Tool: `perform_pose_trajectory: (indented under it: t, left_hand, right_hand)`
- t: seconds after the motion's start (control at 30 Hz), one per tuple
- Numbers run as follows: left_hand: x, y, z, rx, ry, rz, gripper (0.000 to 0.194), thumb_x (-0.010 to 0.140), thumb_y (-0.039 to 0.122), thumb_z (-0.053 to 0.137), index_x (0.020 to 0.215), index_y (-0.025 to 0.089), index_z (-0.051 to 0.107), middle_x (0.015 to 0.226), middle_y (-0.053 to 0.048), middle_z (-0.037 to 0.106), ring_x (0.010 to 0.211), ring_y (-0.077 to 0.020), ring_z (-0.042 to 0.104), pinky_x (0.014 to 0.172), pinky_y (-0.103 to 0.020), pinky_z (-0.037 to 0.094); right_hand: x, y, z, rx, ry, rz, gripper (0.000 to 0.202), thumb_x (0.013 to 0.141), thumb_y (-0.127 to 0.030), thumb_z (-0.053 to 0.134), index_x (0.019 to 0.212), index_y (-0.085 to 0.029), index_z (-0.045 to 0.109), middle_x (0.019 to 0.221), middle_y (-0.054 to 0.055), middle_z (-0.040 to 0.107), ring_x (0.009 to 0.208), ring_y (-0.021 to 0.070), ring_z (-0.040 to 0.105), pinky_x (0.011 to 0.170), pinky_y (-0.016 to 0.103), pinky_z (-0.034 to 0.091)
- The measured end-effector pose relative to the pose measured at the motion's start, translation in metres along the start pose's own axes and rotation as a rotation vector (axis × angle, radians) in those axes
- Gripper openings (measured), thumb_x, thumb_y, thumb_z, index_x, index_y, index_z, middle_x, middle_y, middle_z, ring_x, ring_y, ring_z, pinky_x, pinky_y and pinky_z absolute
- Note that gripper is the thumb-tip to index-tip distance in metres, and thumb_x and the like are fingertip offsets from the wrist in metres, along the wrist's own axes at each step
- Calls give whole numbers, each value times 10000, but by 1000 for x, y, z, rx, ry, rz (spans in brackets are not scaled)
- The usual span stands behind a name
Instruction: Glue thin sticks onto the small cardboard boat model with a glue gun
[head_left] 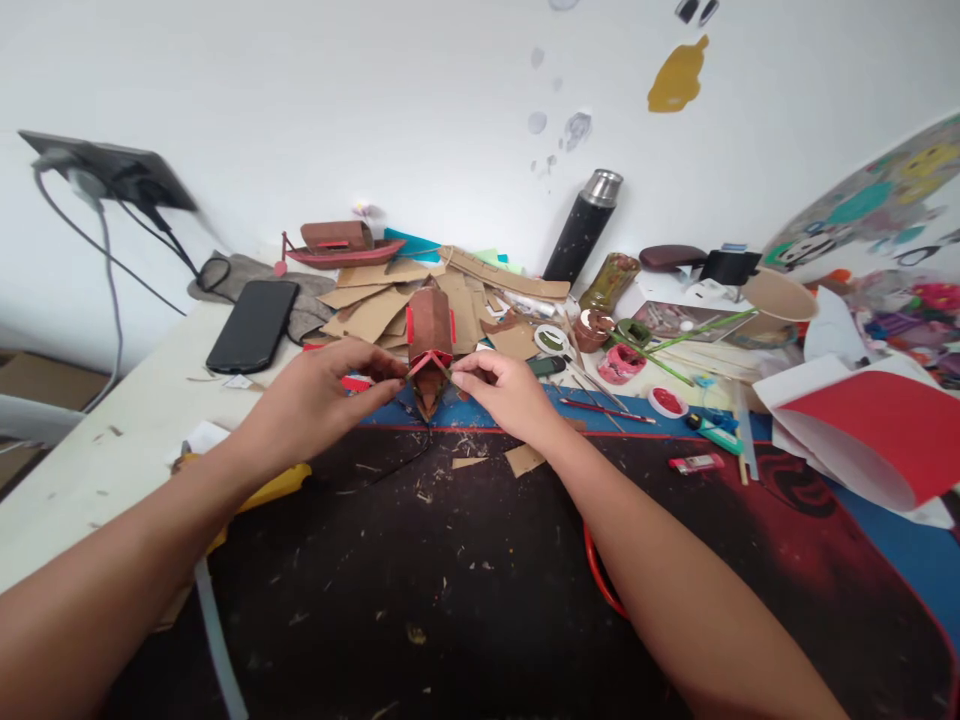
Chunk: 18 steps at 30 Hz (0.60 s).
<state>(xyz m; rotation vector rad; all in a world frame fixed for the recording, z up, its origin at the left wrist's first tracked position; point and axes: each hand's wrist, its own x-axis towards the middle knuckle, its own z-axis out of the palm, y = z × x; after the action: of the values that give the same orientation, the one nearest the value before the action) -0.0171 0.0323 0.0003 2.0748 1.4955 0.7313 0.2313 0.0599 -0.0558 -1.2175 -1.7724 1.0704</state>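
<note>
1. Our left hand [324, 392] pinched the red peaked trim [430, 355] at one end, our right hand [504, 392] at the other — likely keeping it even.
2. The brown model boat [430, 322] sat between them, probably for reach from both sides.

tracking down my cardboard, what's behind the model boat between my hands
Behind the model boat, overlapping cardboard pieces show on both sides of its brown roof. Whatever its hull and roof directly cover is hidden.
</note>
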Motion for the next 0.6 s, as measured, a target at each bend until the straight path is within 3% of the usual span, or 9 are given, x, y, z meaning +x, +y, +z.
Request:
perform_pose_trajectory:
  t: [0.2, 0.6]
  left_hand:
    - [12, -11, 15, 3, -9, 88, 252, 890, 440, 634, 991, 250, 766, 1016, -37, 803, 944, -241, 722, 869, -346, 534]
    - [10, -20, 22, 41, 21, 71, 285, 904, 456, 616, 1008, 257, 792, 1013, -59, 802, 954, -264, 712, 883, -366, 543]
  right_hand:
    - [0, -2, 1, 1, 2, 16, 70, 966, -222, 682, 957, -200, 748, 848, 12, 732, 743, 156, 645, 739, 311, 498]
    - [1, -6, 5, -139, -7, -56, 86, 975, -201, 675, 949, -207, 757, 932, 21, 744, 811, 160, 642, 782, 314, 476]
